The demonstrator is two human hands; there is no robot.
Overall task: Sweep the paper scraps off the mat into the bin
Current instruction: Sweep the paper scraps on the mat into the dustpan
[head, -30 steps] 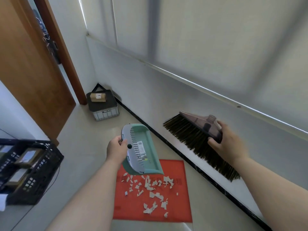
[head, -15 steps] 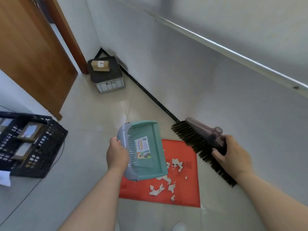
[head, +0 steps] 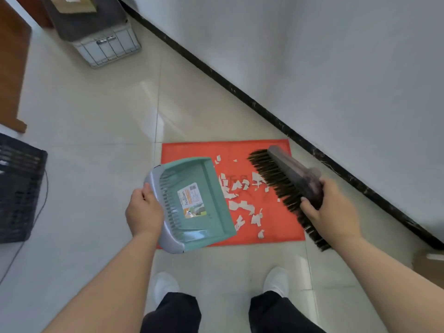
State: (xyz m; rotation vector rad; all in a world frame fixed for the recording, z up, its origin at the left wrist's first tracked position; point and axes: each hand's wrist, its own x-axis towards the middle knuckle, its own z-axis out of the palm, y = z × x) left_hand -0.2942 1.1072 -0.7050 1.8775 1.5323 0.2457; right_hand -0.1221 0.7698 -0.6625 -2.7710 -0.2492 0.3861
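Our left hand [head: 144, 213] grips the dustpan [head: 192, 204] and our right hand [head: 323, 209] grips the brush [head: 283, 186]; both have dropped from chest height to bracket the paper scraps [head: 242, 200] mid-mat [head: 283, 227], so sweeping can start.

I'm looking down at a red mat [head: 276, 227] on the tiled floor [head: 96, 121], with white paper scraps [head: 242, 195] scattered across its middle. My left hand [head: 144, 212] grips the grey back edge of a green dustpan [head: 192, 203], which covers the mat's left side, its mouth facing the scraps. My right hand [head: 329, 210] is closed around a dark brush [head: 286, 186], bristles pointing toward the scraps. A white wall [head: 312, 56] with a black skirting runs along the right. A grey crate [head: 105, 42] sits at the top left, a black crate [head: 16, 188] at the left edge. White shoes [head: 165, 284] show below.
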